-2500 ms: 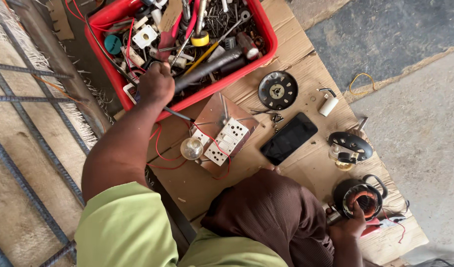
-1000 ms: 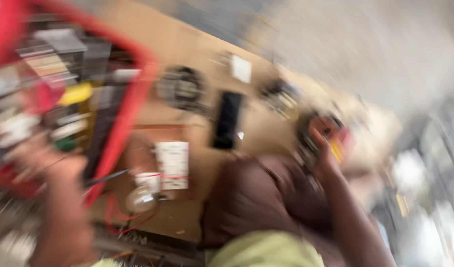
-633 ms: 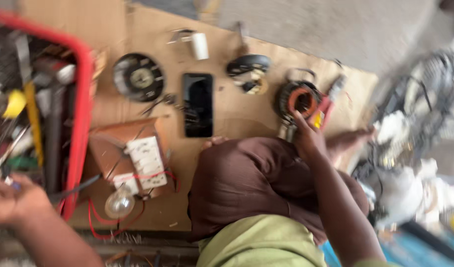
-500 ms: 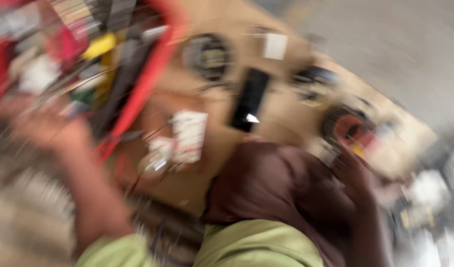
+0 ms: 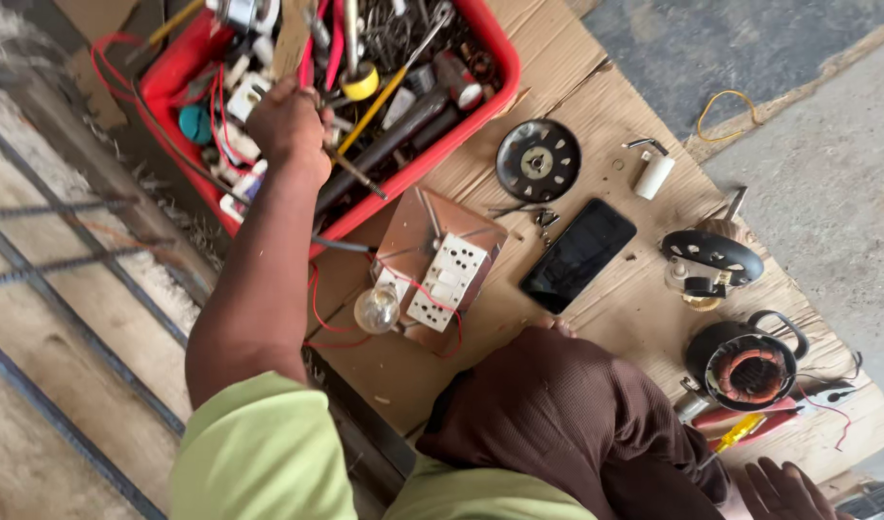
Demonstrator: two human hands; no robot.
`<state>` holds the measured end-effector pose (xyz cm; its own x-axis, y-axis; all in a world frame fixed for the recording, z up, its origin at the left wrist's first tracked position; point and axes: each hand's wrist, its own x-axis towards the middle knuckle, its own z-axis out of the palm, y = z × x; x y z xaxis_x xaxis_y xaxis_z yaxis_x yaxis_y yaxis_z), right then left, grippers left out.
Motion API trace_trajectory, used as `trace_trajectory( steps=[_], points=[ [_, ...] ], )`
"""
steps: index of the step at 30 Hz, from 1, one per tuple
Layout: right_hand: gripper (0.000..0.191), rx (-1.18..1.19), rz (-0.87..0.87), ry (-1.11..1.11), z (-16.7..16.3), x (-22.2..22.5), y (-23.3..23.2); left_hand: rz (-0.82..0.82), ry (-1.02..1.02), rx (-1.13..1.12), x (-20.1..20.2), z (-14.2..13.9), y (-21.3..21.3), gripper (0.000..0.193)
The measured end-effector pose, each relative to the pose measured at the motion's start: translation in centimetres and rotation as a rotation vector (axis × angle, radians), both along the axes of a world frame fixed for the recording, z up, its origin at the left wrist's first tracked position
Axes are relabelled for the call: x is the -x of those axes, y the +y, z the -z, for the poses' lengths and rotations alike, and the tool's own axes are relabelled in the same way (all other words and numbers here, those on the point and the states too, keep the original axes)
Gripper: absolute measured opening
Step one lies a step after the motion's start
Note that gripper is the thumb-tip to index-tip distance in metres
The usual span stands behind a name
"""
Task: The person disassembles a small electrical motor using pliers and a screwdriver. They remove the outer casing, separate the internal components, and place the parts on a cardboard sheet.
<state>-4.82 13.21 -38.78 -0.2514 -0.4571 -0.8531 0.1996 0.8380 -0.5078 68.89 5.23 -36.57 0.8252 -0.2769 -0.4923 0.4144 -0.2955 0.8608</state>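
Observation:
My left hand reaches into a red plastic crate full of tools, wires and plugs. Its fingers are closed round a thin metal-tipped tool that sticks out toward the crate's near rim. My right hand lies at the bottom right beside my brown-clad knee, fingers apart and holding nothing. Just above it sit a motor stator with copper winding and a yellow screwdriver.
On the cardboard sheet lie a wooden board with a white socket and a bulb, a black phone, a round black disc, a white capacitor and a black motor cover. Metal bars run along the left.
The camera swung about and has steadied. My left hand has shifted further into the crate. My right hand has come off the copper-wound stator and dropped to the bottom right.

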Motion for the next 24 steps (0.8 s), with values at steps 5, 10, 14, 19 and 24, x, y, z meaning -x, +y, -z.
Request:
trace_trajectory(
  steps=[5, 10, 14, 19, 24],
  points=[
    [0.053, 0.01, 0.032, 0.008, 0.0, 0.6, 0.7, 0.093, 0.109, 0.043, 0.3, 1.5, -3.0, 0.014],
    [0.054, 0.016, 0.037, 0.007, -0.2, 0.8, 0.9, 0.01, -0.011, -0.138, 0.9, 3.3, -4.6, 0.011],
    [0.056, 0.028, 0.042, -0.008, 0.0, 1.2, 0.9, 0.203, -0.319, -0.53, -1.2, 2.4, -3.7, 0.04],
    [0.058, 0.051, 0.031, -0.022, -0.3, 1.3, 0.5, -0.203, -0.164, 0.022, -5.8, -2.6, -0.3, 0.028],
    [0.061, 0.133, -0.018, -0.017, -1.7, 0.0, 0.0, -0.039, -0.14, 0.403, -7.2, -10.9, 4.6, 0.011]
  ],
)
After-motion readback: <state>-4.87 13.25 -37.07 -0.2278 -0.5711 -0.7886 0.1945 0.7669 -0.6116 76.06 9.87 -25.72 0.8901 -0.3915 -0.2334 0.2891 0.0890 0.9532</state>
